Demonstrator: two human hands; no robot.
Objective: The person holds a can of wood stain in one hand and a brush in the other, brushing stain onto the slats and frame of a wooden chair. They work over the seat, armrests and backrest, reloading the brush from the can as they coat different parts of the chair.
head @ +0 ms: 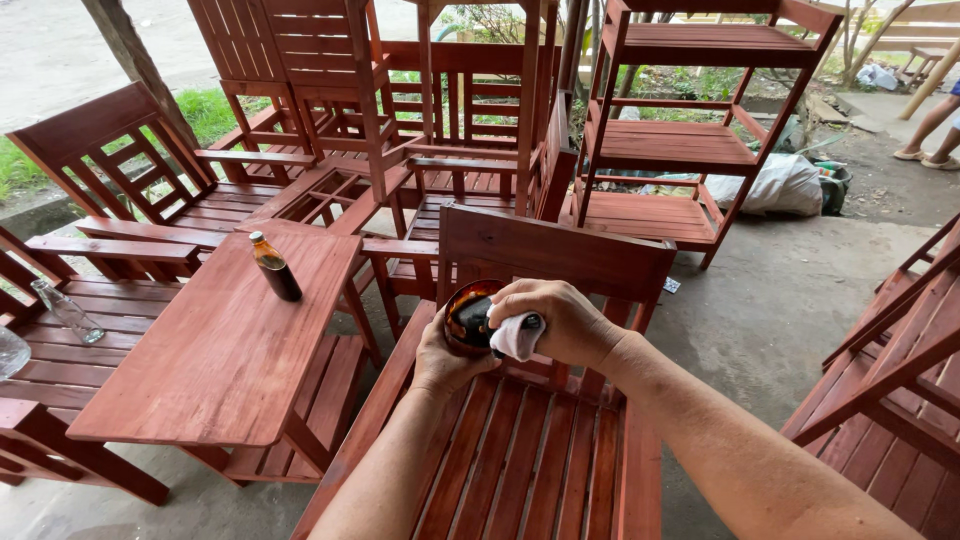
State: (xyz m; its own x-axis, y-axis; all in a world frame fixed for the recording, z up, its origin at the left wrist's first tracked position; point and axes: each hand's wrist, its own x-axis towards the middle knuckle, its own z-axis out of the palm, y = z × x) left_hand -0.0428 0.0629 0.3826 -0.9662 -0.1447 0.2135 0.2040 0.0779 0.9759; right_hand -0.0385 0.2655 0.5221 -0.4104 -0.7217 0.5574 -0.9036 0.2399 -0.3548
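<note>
Head view: both hands meet above the slatted seat of the near chair [520, 450], just in front of its backrest. Left hand [445, 360] cups a round, dark, glossy container [468, 318] from below and from the left, fingers curled around its underside. The container lies tilted, its circular face turned toward the camera and slightly left, so its long axis runs roughly from near-left to far-right; its far end is hidden behind the right hand, and whether that face is a lid or an open mouth is hard to make out. Right hand [560, 320] covers the container's right side from above, fingers together and clamped on a small white cloth [515, 338] pressed against the container; only a folded corner of the cloth shows below the fingers. Left of the chair stands a red-brown table [220, 350] with a small dark bottle [274, 266] upright near its far edge, neck pointing up. A clear bottle [65, 312] lies on the slatted bench [70, 370] at far left, well apart from the hands. More stacked chairs and a shelf unit [680, 140] fill the far side. At the top right edge, another person's feet [925, 155] are cut off by the frame.
</note>
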